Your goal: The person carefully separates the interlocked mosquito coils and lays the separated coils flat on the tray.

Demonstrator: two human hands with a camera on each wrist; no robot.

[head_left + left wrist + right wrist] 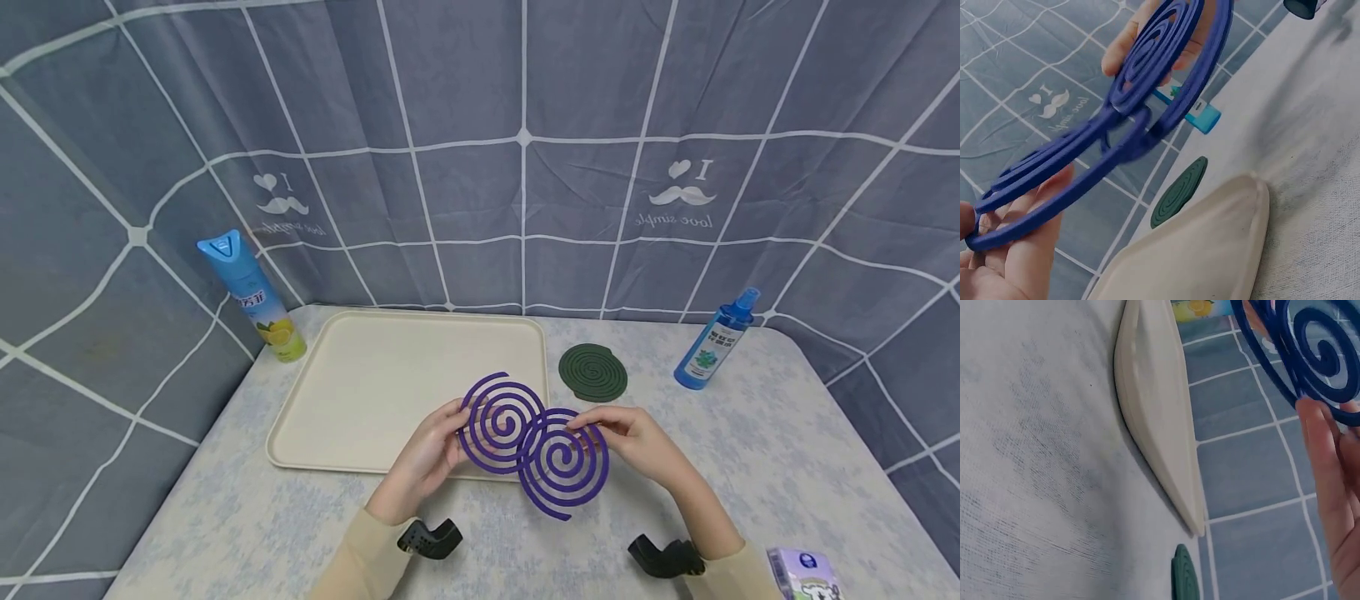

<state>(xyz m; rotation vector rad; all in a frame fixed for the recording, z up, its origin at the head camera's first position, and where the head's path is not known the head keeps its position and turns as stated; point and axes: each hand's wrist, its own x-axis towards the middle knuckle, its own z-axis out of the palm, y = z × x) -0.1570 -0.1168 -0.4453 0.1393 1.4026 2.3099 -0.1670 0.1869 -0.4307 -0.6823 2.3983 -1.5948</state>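
Two purple spiral mosquito coils are held up over the tray's right front corner and overlap where they meet. My left hand (431, 450) pinches the left coil (508, 425) by its outer edge, thumb on one side and fingers behind. On the right coil (561, 457), my right hand (637, 442) grips the upper right side between thumb and fingers. The left wrist view shows the purple rings (1060, 210) edge-on, crossing each other at the middle; whether they are hooked together I cannot tell. A dark green mosquito coil (592, 372) lies flat on the table beyond my right hand.
A cream tray (405, 367) lies at the left of the marbled table. A blue and yellow spray can (258, 300) stands at its far left corner. At the far right is a blue spray bottle (712, 342). A purple packet (808, 575) lies at the near right.
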